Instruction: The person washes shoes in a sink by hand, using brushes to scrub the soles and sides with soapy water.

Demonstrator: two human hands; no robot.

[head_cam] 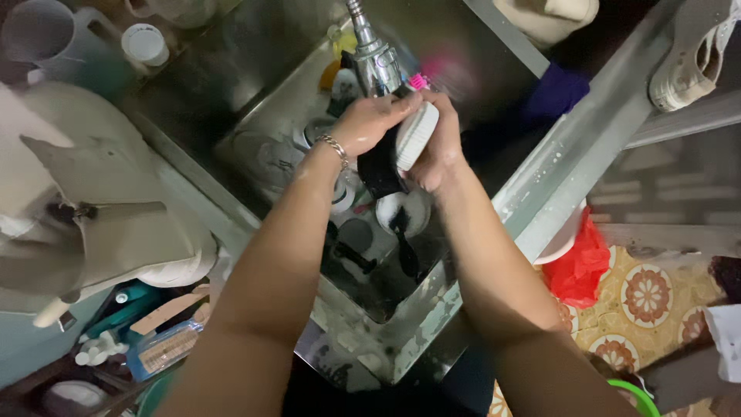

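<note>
While both hands meet over the sink, a white ribbed object (417,135) with a dark part (378,171) hanging below it sits right between them — what it is exactly, I cannot tell. The left hand (367,123) comes over the top of it, fingers (401,104) curled down and closed on its upper edge, a thin chain bracelet (333,147) on the wrist. The right hand (441,150) cups it from the other side, fingers wrapped behind it and gripping, mostly hidden from the head view.

Just above the fingers stands the chrome tap (376,58), its spout ending right at the left knuckles, and a small pink thing (417,80) shows beside the tap. Directly below the hands, down in the steel sink (255,85), lies a white round dish (405,212) with a dark utensil (403,239) across it, among other wet dishes too blurred to name.

Further out on the left-hand side, a clear jug (38,35) and a white cup (145,44) stand near the sink's far corner, with a blue bottle (166,349) lower down beside the left forearm. Out past the right forearm, a red plastic bag (580,266) rests on patterned floor tiles (647,297), and a worn white shoe (695,58) sits up on a ledge, well apart from the hands.
</note>
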